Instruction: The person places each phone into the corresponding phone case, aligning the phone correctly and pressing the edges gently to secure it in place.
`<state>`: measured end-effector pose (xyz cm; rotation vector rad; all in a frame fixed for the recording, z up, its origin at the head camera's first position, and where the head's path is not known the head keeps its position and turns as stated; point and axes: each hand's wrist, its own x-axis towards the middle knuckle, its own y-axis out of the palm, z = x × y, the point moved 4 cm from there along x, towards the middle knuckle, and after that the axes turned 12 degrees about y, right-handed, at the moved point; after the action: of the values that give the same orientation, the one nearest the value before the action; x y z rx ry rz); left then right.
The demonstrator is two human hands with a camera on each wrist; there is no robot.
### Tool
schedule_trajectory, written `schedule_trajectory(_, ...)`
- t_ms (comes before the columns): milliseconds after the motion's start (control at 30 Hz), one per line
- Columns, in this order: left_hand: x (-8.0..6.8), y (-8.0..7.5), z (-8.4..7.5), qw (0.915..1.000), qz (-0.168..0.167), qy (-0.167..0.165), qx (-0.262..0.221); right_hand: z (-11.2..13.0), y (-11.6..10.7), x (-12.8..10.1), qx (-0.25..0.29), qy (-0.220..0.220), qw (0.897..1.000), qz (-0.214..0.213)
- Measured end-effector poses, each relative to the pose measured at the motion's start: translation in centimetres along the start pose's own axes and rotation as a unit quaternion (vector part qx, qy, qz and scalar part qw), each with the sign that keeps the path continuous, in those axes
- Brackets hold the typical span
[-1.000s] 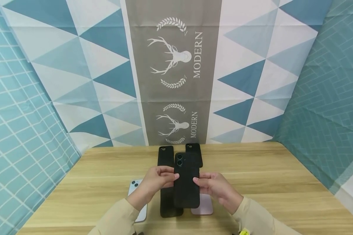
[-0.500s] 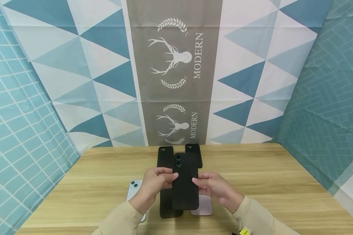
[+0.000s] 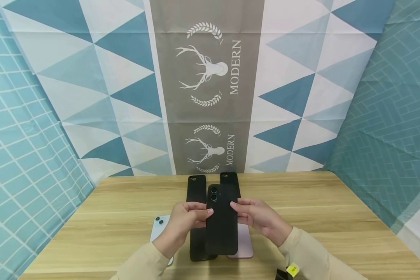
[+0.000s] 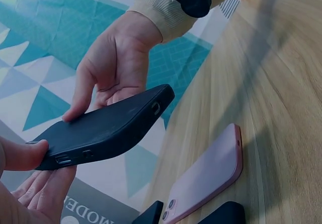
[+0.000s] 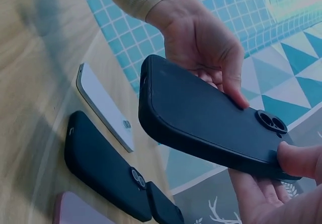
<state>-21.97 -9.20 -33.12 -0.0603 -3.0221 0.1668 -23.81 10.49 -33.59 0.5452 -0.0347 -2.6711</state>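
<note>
I hold a black cased phone (image 3: 222, 221) above the table, back side up, camera lenses at the far end. My left hand (image 3: 203, 215) pinches its left edge, thumb on top and fingers (image 4: 35, 186) beneath. My right hand (image 3: 236, 209) grips the right edge, thumb on the back. In the left wrist view the phone (image 4: 105, 128) hangs level over the wood, held by the right hand (image 4: 108, 68). The right wrist view shows the phone (image 5: 201, 116), the left hand (image 5: 204, 43) and the right thumb (image 5: 297, 158).
On the wooden table (image 3: 318, 217) beneath lie a second black phone (image 3: 197, 186), a black case (image 3: 230, 178) behind, a pink phone (image 3: 244, 243) and a pale blue phone (image 3: 158, 229). Patterned cloth walls (image 3: 91, 97) enclose the back and sides.
My right hand slid up the phone's right edge toward the far end, uncovering more of the pink phone. The held phone shifted slightly; the left hand hardly moved.
</note>
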Motion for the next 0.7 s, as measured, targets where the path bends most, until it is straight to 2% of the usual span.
schedule_trajectory(300, -0.4, 0.4, -0.3, 0.9998, 0.018, 0.007, -0.01, -0.2, 0.0, 0.0, -0.003, -0.022, 1.0, 0.012)
schedule_trajectory(533, -0.1, 0.4, -1.2, 0.9963, 0.058, 0.032, 0.055, -0.3, -0.1, -0.1, 0.004, -0.035, 0.999, 0.013)
schedule_trajectory(700, 0.3, 0.4, -1.9, 0.9925, 0.058, 0.057, 0.091, -0.4, -0.1, -0.1, -0.001, -0.028, 1.0, 0.002)
